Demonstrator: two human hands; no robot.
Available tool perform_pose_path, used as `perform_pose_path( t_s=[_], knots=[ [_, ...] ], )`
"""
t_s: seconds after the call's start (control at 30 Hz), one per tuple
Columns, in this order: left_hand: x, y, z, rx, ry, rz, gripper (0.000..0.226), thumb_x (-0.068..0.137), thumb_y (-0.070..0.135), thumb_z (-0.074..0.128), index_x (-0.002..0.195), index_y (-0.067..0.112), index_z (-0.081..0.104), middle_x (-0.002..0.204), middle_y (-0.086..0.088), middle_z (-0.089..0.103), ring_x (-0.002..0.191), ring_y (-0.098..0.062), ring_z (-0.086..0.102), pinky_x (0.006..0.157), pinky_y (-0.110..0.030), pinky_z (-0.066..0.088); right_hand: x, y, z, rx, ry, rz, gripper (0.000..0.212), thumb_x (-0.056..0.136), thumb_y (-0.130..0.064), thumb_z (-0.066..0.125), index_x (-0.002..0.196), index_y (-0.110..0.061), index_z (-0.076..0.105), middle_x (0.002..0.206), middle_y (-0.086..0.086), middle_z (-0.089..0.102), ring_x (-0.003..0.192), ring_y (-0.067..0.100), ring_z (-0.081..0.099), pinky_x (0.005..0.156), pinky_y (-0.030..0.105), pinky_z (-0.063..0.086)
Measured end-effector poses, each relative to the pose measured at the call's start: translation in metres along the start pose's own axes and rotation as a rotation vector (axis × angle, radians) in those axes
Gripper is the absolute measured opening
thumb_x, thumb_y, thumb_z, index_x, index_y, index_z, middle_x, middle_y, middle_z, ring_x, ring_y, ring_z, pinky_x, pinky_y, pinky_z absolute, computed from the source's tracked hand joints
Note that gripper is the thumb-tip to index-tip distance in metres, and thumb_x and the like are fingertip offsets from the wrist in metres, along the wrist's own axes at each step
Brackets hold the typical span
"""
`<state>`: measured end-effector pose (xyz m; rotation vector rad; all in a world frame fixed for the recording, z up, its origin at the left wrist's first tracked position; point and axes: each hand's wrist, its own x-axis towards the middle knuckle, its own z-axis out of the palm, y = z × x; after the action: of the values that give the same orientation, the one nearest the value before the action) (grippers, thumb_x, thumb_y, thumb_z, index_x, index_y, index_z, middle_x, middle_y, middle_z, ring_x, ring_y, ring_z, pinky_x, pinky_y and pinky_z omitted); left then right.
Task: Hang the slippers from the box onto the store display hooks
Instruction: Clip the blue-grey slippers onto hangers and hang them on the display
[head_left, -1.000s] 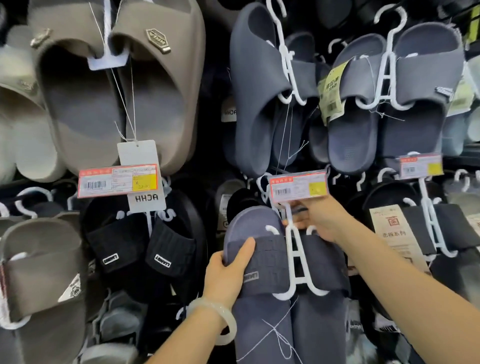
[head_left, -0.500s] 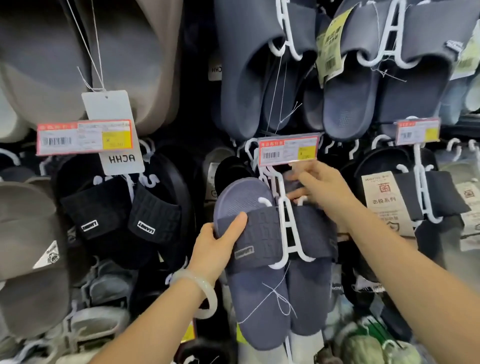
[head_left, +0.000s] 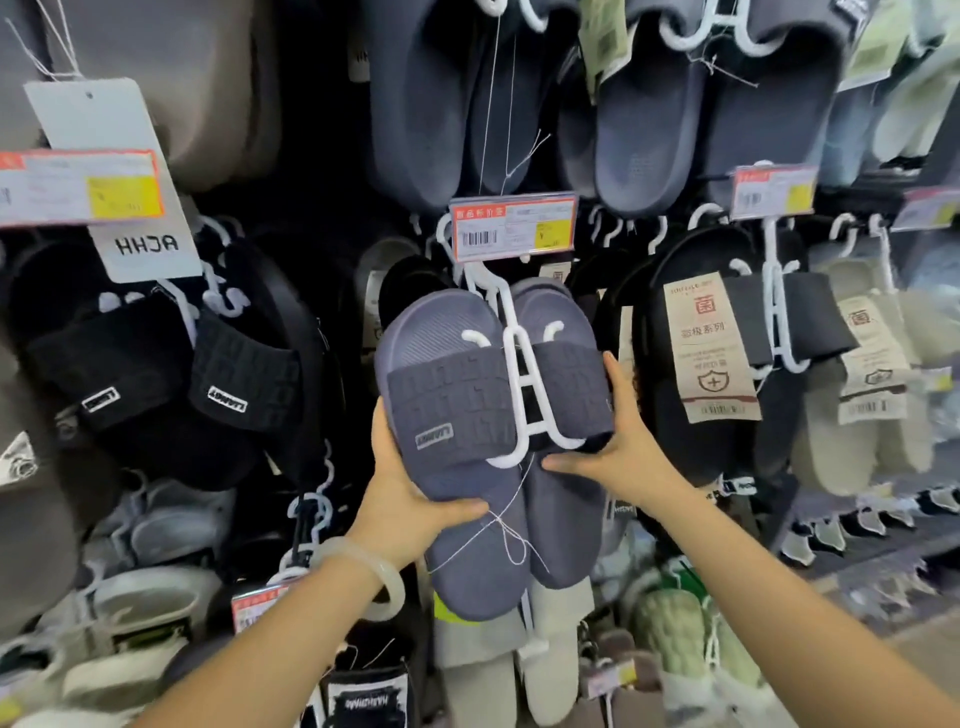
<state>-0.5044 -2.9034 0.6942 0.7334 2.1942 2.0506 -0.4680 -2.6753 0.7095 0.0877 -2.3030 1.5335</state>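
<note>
A pair of blue-grey slippers (head_left: 467, 467) hangs toes-down at the centre of the display wall, clipped to a white plastic hanger (head_left: 524, 384) whose stem rises to a price tag (head_left: 513, 226) directly above; the hook that carries it is hidden behind that tag. The left hand (head_left: 405, 499) grips the left slipper from its outer edge — thumb laid across the sole below the strap, fingers curled behind it — and a pale bangle (head_left: 384, 577) circles that wrist. The right hand (head_left: 618, 447) holds the right slipper at its outer edge, with the thumb lying along the lower rim of the strap and the fingers wrapped up the side. Loose white thread (head_left: 498, 530) dangles over both soles. Just left of the pair hang black slippers (head_left: 166, 395) with small white logo patches, and above them a white swing tag (head_left: 130, 171) printed with inverted letters, beside another price label (head_left: 78, 187). To the right hangs a dark pair (head_left: 727, 364) bearing a beige paper label (head_left: 711, 348), with pale cream slippers (head_left: 872, 389) farther right. Larger grey slippers (head_left: 649, 119) fill the row above, and light-coloured pairs crowd the row below, too blurred to tell apart.
</note>
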Motion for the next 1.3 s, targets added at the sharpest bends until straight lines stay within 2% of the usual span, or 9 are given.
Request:
perform_pose_path(
  t_s=[0.1,0.33,0.47,0.57,0.73,0.83,1.07,1.2,1.3],
  knots=[
    [0.011,-0.006,-0.014,0.074,0.02,0.015,0.124,0.055,-0.013,0.08,0.132,0.05,0.006,0.124,0.02,0.05,0.102,0.016,0.054,0.081,-0.011,0.049,0.006,0.006,-0.004,-0.064,0.004,-0.003,0.125,0.06,-0.006,0.085,0.139,-0.047,-0.003,0.123,-0.04,0.032,0.118,-0.011,0.043,0.101,0.022,0.038],
    [0.026,-0.005,-0.02,0.204,0.067,0.038,0.123,0.06,-0.008,0.08,0.142,0.041,0.002,0.11,0.027,0.052,0.098,0.012,0.052,0.075,-0.011,0.044,0.022,-0.003,-0.016,-0.3,0.051,-0.078,0.121,0.064,-0.014,0.083,0.132,-0.059,-0.006,0.144,-0.013,0.033,0.126,0.007,0.039,0.102,0.028,0.038],
    [0.033,-0.021,-0.003,0.116,0.198,0.009,0.12,0.063,-0.011,0.076,0.144,0.039,0.003,0.108,0.027,0.05,0.099,0.004,0.055,0.079,-0.016,0.047,0.035,0.008,0.001,-0.166,0.073,-0.026,0.118,0.067,-0.005,0.08,0.143,-0.046,-0.001,0.121,-0.034,0.034,0.117,0.003,0.044,0.099,0.025,0.046],
    [0.033,-0.03,0.007,0.071,0.241,0.018,0.12,0.062,-0.011,0.077,0.143,0.037,0.004,0.105,0.031,0.05,0.091,0.019,0.055,0.076,-0.006,0.042,0.037,0.018,0.001,-0.117,0.074,-0.012,0.121,0.065,-0.004,0.081,0.14,-0.053,0.0,0.121,-0.04,0.029,0.128,0.014,0.042,0.101,0.048,0.044],
    [0.027,-0.025,0.002,0.033,0.169,0.048,0.112,0.061,-0.011,0.078,0.14,0.033,0.012,0.117,0.021,0.051,0.096,0.017,0.055,0.074,-0.005,0.046,0.024,0.021,-0.008,-0.152,0.093,0.037,0.12,0.063,-0.011,0.084,0.143,-0.047,0.001,0.139,-0.014,0.039,0.127,0.012,0.042,0.105,0.036,0.04],
    [0.029,-0.019,-0.012,0.068,0.13,0.035,0.106,0.06,-0.012,0.078,0.139,0.028,0.019,0.12,0.013,0.052,0.101,0.005,0.054,0.074,-0.003,0.046,0.026,0.02,-0.012,-0.128,0.117,0.065,0.103,0.072,0.004,0.073,0.147,-0.029,0.01,0.114,-0.002,0.053,0.102,0.015,0.055,0.077,0.012,0.046],
    [0.035,-0.017,-0.022,0.083,0.057,-0.033,0.107,0.061,-0.015,0.075,0.14,0.03,0.017,0.115,0.015,0.055,0.106,-0.004,0.054,0.082,-0.016,0.049,0.041,-0.003,0.0,-0.129,-0.008,0.125,0.022,0.097,-0.017,0.046,0.108,-0.035,0.053,0.093,-0.011,0.067,0.086,0.011,0.059,0.06,0.02,0.056],
    [0.03,-0.011,-0.02,0.098,0.045,-0.055,0.103,0.063,-0.012,0.076,0.138,0.031,0.02,0.113,0.018,0.053,0.102,0.001,0.052,0.076,-0.012,0.046,0.03,0.025,0.001,-0.109,-0.025,0.108,0.101,0.063,0.007,0.078,0.141,-0.02,0.02,0.12,-0.016,0.046,0.115,0.007,0.049,0.105,0.031,0.041],
    [0.028,-0.007,-0.021,0.125,0.057,-0.048,0.102,0.064,-0.011,0.076,0.137,0.032,0.019,0.11,0.02,0.051,0.106,-0.006,0.051,0.083,-0.017,0.042,0.026,0.021,0.002,-0.012,0.032,0.113,0.096,0.064,0.008,0.077,0.14,-0.019,0.025,0.124,-0.009,0.05,0.111,0.013,0.054,0.092,0.041,0.052]
  ],
)
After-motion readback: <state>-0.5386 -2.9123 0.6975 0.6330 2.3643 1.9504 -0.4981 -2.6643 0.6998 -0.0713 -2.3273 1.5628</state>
